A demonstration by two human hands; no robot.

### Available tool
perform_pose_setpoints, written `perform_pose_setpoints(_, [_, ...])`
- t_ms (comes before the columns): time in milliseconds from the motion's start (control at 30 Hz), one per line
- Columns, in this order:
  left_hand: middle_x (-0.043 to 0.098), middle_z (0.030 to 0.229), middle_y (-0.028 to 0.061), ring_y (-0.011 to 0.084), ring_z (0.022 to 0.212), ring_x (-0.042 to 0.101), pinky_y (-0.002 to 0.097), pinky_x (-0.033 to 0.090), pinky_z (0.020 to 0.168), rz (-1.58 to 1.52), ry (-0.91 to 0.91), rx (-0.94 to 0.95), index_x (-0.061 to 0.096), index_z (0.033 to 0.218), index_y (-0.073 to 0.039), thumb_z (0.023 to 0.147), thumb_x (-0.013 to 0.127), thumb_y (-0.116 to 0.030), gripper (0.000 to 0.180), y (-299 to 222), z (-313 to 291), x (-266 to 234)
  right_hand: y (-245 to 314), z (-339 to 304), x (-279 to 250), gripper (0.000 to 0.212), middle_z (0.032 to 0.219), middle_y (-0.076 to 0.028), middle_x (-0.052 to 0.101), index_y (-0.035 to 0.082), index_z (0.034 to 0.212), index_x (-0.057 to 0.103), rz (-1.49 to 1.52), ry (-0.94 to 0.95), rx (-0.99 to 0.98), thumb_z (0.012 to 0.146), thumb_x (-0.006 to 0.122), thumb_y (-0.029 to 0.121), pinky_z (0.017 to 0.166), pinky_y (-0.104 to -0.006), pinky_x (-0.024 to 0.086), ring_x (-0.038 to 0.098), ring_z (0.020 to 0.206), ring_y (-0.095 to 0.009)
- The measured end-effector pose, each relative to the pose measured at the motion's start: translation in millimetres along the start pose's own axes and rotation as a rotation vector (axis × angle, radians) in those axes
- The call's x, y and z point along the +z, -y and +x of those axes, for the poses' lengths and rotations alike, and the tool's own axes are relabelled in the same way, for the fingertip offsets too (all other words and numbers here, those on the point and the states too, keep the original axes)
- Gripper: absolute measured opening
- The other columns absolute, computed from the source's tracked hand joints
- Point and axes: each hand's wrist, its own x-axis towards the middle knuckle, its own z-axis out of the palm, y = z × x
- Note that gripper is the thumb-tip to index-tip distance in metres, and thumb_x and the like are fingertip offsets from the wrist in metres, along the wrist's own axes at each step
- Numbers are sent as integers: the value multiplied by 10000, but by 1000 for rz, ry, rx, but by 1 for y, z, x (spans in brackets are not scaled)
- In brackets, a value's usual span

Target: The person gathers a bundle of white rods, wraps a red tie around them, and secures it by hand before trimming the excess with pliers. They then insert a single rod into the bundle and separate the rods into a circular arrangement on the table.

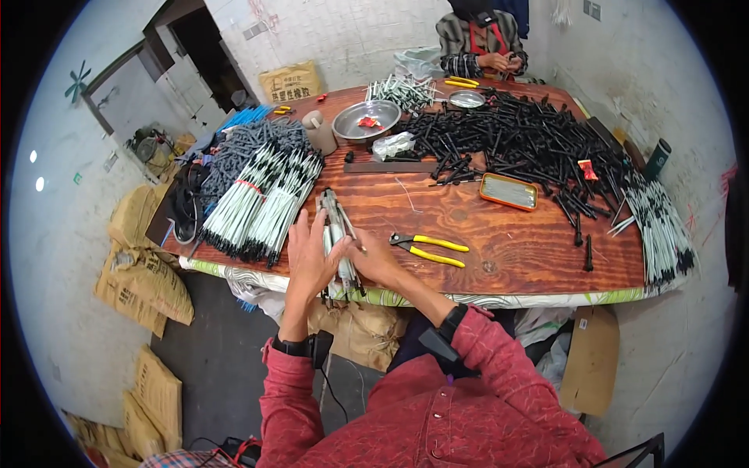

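Note:
A small loose bunch of thin pale sticks with black ends (pixel 334 225) lies at the table's near edge, between my two hands. My left hand (pixel 309 256) is open, its fingers stretched out along the left side of the bunch. From the right, my right hand (pixel 376 260) closes in with bent fingers at a thin stick that slants along the bunch's right side; some fingertips are hidden. Left of the bunch lie big bundles of the same pale sticks (pixel 261 204), one tied with a red band. Yellow-handled pliers (pixel 437 248) rest right of my right hand.
A heap of black plastic parts (pixel 515 136) covers the far right. Grey pieces (pixel 250 148) pile up behind the bundles. A metal bowl (pixel 367 131), a grey ruler-like bar (pixel 390 167) and an orange-rimmed tin (pixel 509 201) stand mid-table. Another person (pixel 485 47) sits across.

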Motion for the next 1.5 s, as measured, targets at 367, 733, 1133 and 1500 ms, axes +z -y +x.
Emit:
perform_pose_setpoints(367, [578,1381,206,450,1289,483,501,417,1100,319,-68,220,595,1394,-125,861,764,-179,562,77,-15,31,-7,-52,-113,300,1157,-116,624,93,1148,691,-738,-60,-318,864,730,182,877,-456,496,589,1066,-341])
perform_pose_setpoints(733, [654,1220,128,382,1159,565,458,475,1021,610,-278,307,742,1113,-132,777,634,8,380,71,-4,-5,4,-133,-222,266,1210,-112,645,95,1137,730,-784,-171,-99,873,720,129,930,-430,466,578,1085,-340])
perform_pose_setpoints(1133, [296,1587,325,537,1467,261,551,282,1206,329,283,28,358,1541,15,968,587,-535,826,-6,46,136,-15,-162,-269,239,1247,-108,645,91,1130,732,-929,-413,-58,896,704,127,991,-454,436,574,1160,-341])
perform_pose_setpoints(1500, [186,1655,310,534,1501,209,539,232,1233,346,509,134,290,1570,49,973,492,-694,975,-17,94,139,-8,-166,-267,223,1229,-113,657,81,1103,738,-924,-477,-62,886,711,123,969,-451,454,590,1138,-339])
